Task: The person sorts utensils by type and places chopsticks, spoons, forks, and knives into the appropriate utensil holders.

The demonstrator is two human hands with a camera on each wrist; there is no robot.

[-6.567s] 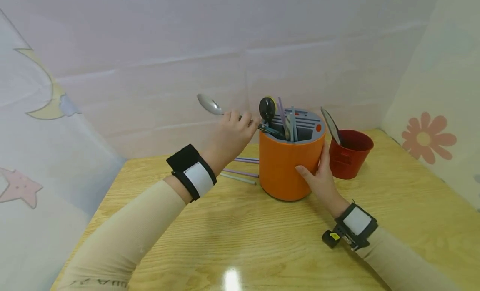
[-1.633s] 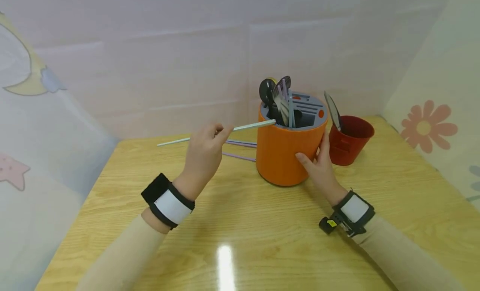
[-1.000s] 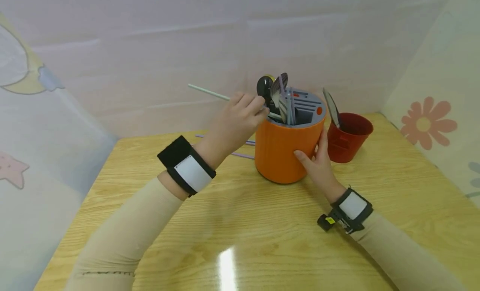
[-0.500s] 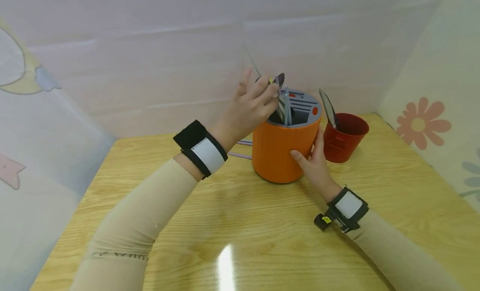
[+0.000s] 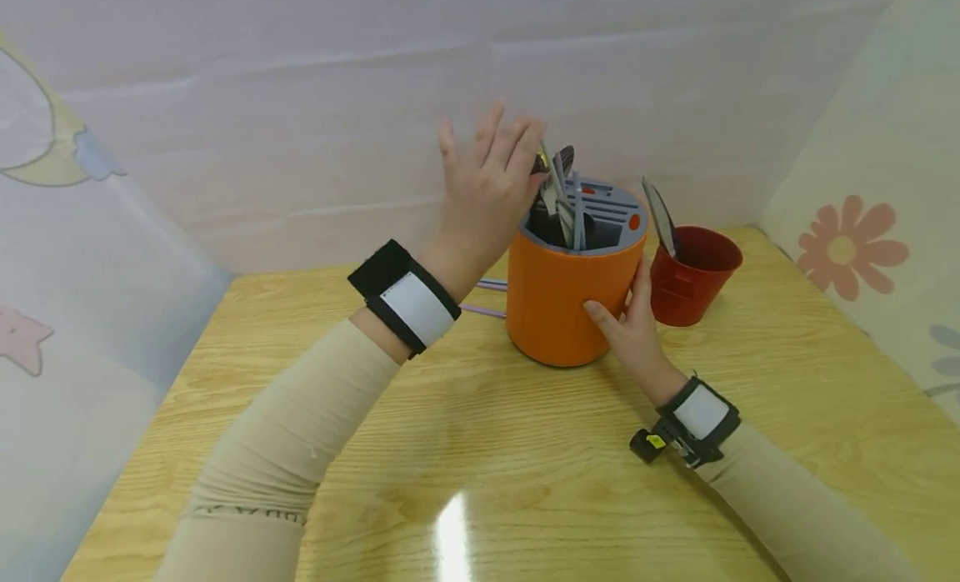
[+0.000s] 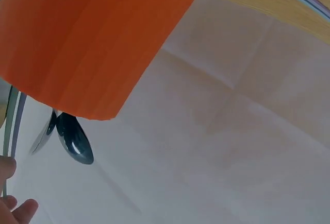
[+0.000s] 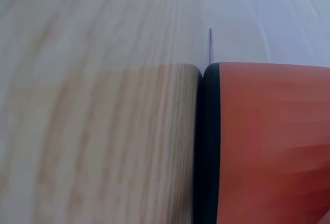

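I see the smooth orange cylindrical holder (image 5: pixel 573 294) w/ grey slotted top near the tabletop's (image 5: pixel 480 449) far edge. Right hand (image 5: pixel 633 328) curls its grip round the holder's side. Left hand (image 5: pixel 487 194) has fingers spread, by the spoons (image 5: pixel 558 190) inside. Glossy wood-grain tabletop, pale sheet walls; ribbed red cup (image 5: pixel 693 278) beside.

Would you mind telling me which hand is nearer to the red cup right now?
The right hand. It holds the side of the orange holder just beside the red cup, while the left hand is open on the holder's far side.
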